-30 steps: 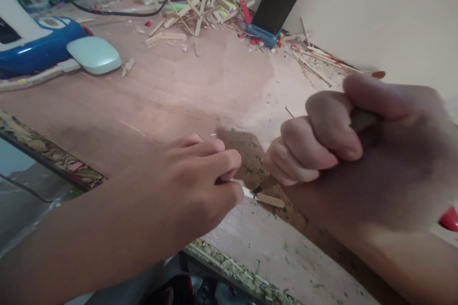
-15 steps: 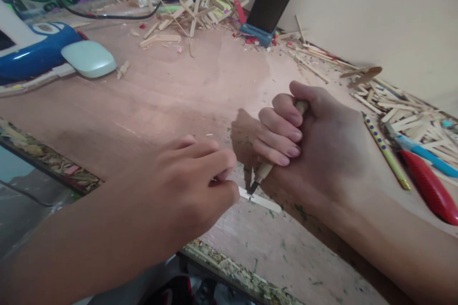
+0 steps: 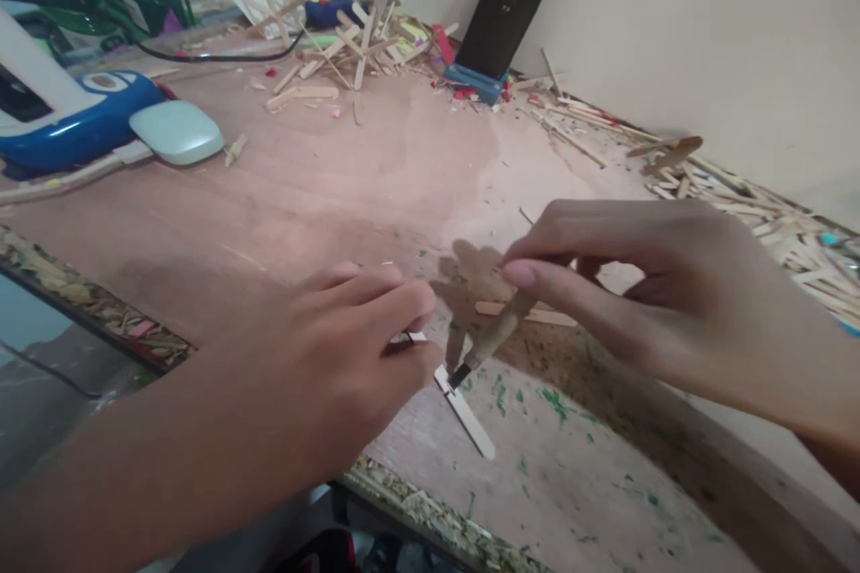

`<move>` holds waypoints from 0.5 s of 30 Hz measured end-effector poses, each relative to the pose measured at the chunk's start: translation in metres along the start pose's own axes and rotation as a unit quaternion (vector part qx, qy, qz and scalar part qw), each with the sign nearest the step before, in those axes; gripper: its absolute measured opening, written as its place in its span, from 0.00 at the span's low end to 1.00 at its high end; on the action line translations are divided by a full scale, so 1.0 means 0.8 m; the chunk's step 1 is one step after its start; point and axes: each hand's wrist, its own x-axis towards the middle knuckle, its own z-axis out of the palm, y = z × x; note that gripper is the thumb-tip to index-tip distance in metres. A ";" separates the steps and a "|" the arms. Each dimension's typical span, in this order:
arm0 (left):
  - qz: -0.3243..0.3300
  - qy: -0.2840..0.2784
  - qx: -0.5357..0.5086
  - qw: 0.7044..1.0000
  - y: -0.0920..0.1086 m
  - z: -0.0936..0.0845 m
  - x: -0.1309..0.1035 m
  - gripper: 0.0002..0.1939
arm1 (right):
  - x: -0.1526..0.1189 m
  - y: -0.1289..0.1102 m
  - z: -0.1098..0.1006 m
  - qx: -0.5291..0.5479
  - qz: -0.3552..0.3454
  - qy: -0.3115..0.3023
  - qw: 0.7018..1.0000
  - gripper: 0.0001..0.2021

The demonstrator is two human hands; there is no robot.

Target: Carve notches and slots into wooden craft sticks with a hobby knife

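My left hand (image 3: 366, 349) is closed on a pale craft stick (image 3: 474, 425), its thumb and bent fingers pinning it near the tabletop. The stick's rounded end sticks out toward the front edge, and a dark cut mark crosses it close to my thumb. Between thumb and fingers, my right hand (image 3: 618, 286) pinches the top of a wood-handled carving knife (image 3: 501, 327). Its short dark blade leans down onto the stick at the mark. Whether the stick is cut through I cannot tell. A second craft stick (image 3: 487, 309) lies behind the knife handle, partly covered.
Craft sticks (image 3: 366, 45) lie heaped at the back, and another pile (image 3: 816, 273) is at the right by the wall. A pale mouse (image 3: 178, 132) sits beside a blue-and-white device (image 3: 100, 121). A black upright object (image 3: 507, 9) leans in a blue base. Green scraps dot the table (image 3: 571, 474).
My right hand has turned from a palm-up fist around the handle to a palm-down pinch. The craft stick's free end has swung toward the front edge.
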 end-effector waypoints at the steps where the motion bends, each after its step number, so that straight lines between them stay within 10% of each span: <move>1: 0.001 -0.003 0.009 1.000 0.002 0.000 0.000 0.16 | -0.007 0.003 -0.007 -0.009 -0.016 -0.020 1.000 0.11; 15: -0.043 -0.020 0.029 0.998 0.008 0.001 -0.004 0.21 | -0.067 -0.022 -0.007 -0.036 -0.079 -0.073 0.994 0.15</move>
